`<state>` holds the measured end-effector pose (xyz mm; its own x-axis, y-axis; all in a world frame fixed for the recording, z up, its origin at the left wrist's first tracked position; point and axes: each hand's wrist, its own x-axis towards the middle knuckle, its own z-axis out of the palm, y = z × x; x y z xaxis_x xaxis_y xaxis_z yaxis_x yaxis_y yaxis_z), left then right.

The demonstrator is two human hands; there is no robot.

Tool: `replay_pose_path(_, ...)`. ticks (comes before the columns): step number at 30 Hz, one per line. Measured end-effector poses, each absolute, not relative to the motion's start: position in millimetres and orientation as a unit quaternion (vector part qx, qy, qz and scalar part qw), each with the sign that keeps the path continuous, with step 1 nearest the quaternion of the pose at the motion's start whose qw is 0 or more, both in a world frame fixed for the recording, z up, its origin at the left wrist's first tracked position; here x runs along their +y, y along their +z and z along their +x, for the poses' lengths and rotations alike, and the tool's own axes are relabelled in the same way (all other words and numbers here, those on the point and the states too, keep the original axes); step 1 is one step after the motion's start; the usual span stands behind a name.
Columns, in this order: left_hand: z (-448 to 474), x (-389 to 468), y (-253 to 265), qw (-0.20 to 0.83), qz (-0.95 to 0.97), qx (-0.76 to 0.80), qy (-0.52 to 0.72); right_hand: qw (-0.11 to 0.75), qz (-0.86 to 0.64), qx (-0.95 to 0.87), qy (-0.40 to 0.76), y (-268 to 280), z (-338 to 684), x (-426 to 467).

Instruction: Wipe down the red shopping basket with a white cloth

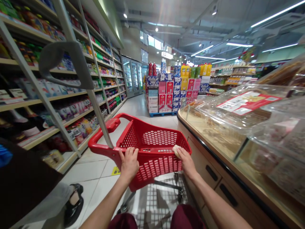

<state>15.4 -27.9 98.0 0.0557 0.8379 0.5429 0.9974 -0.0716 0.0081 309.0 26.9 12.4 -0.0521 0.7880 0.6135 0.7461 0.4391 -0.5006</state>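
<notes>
A red plastic shopping cart point(152, 168) stands before me, its perforated basket turned sideways and its handle end to the left. My left hand point(130, 162) is closed over the near rim, fingers hooked over the edge. Farther right along that rim, my right hand point(186, 160) presses a crumpled whitish cloth point(176, 150) against the red plastic near the corner. Part of the cloth is hidden under the fingers. A grey pole with a grey loop handle point(83, 70) rises from the handle end of the cart.
Shelves of drinks point(102, 60) line the left side. A counter point(207, 152) with clear plastic food boxes point(240, 105) stands close on the right. Stacked cartons point(164, 95) are ahead. A person's shoe point(74, 203) is at lower left on the tiled floor point(92, 171).
</notes>
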Motion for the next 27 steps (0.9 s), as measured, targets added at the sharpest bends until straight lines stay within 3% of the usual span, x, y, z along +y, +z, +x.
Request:
replay_pose_path(3,18.8,-29.7,97.9,0.197,-0.701,-0.653,-0.207,0.44,-0.57,-0.694,0.008,16.4,322.0,26.9)
replay_pose_path(9,27.6,-29.3,96.1,0.209,-0.721,-0.638,-0.17,0.404,-0.509,-0.76,0.022,19.9,280.4,22.6)
replay_pose_path(14,33.1,-27.3,100.1,0.185,-0.727,-0.642,-0.161,0.401,-0.598,-0.694,0.008,26.5,314.3,26.8)
replay_pose_path(20,41.6,-30.6,97.6,0.182,-0.723,-0.65,-0.151,0.393,-0.557,-0.732,-0.008,25.2,314.9,17.0)
replay_pose_path(27,34.5,-34.6,93.8,0.154,-0.73,-0.645,-0.168,0.359,-0.614,-0.703,-0.013,31.6,309.6,13.8)
